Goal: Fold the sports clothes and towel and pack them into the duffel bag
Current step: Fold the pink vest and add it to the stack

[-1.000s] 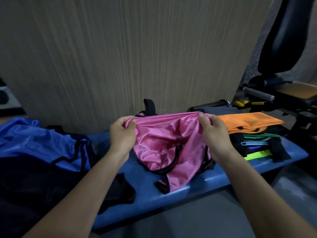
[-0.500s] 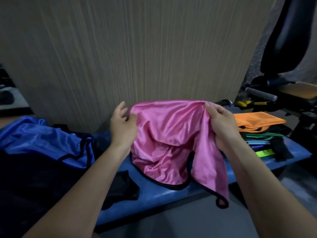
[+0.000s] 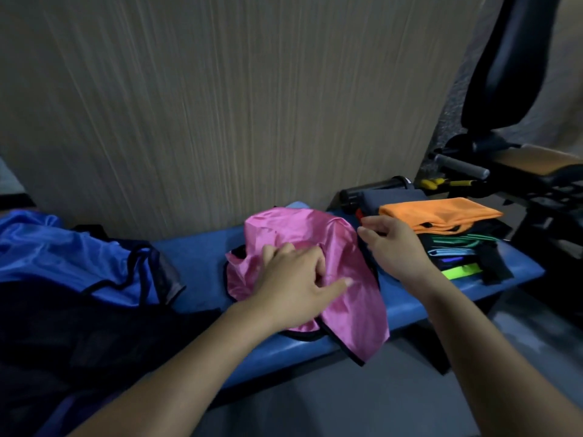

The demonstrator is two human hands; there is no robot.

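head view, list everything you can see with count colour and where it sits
shiny pink sports vest: one, pink with black trim, mid bench, one corner hanging off the front edge
padded blue bench: one, blue, against the wall
stack of folded clothes: one stack, orange piece on top, black, green and neon layers below, right end of bench
shiny blue garment: one, blue with black trim, left
black mesh fabric: one heap, black, lower left
black exercise machine: one, black, far right
left hand: pressing on the pink vest
right hand: open, between vest and stack
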